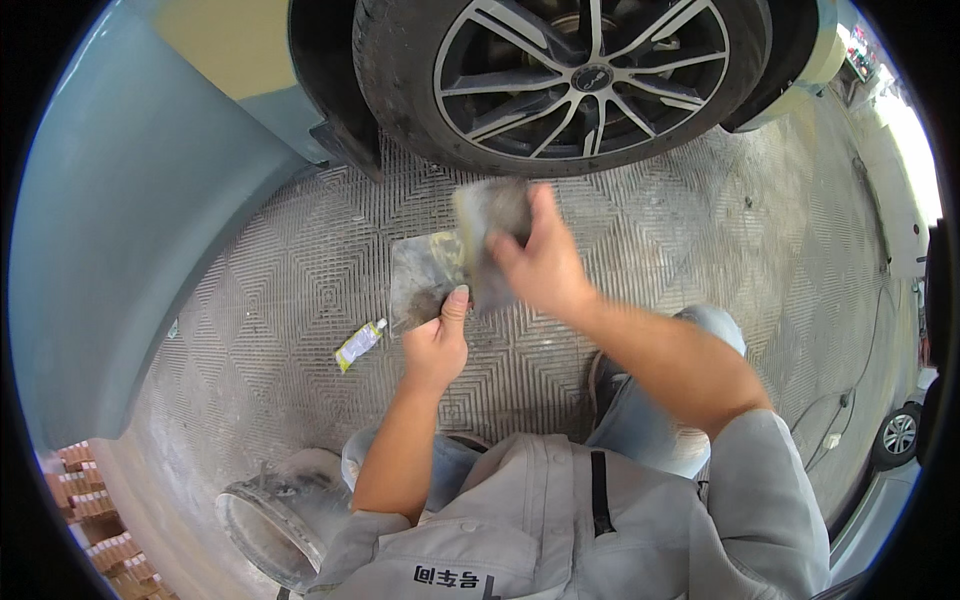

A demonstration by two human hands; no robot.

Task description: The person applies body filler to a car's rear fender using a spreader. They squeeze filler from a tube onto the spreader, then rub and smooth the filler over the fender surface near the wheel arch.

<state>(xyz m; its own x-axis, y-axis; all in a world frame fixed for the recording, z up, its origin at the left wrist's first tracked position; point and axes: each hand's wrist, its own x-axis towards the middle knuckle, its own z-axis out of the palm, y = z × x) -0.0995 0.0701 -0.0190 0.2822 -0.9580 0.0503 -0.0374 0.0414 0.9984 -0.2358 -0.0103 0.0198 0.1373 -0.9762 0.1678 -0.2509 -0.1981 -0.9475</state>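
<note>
My left hand (437, 345) grips the lower edge of a thin, flat grey plate (418, 268), its thumb lying on top. Dark stains and smears of yellowish paste cover the plate's face. A second flat grey plate (495, 208), stained and blurred by motion, is pinched in my right hand (545, 255). It overlaps the right side of the first plate, and I cannot tell whether the two touch. On the floor, left of my left hand, lies a small yellow-and-white squeeze tube (361, 345) with a white cap end.
A car wheel (592, 78) with a black tyre stands just beyond my hands. Its blue-grey body panel (150, 220) curves along the left. A dusty bucket (270, 530) lies tilted at lower left. A cable (850, 390) runs over the patterned floor (680, 230) at right.
</note>
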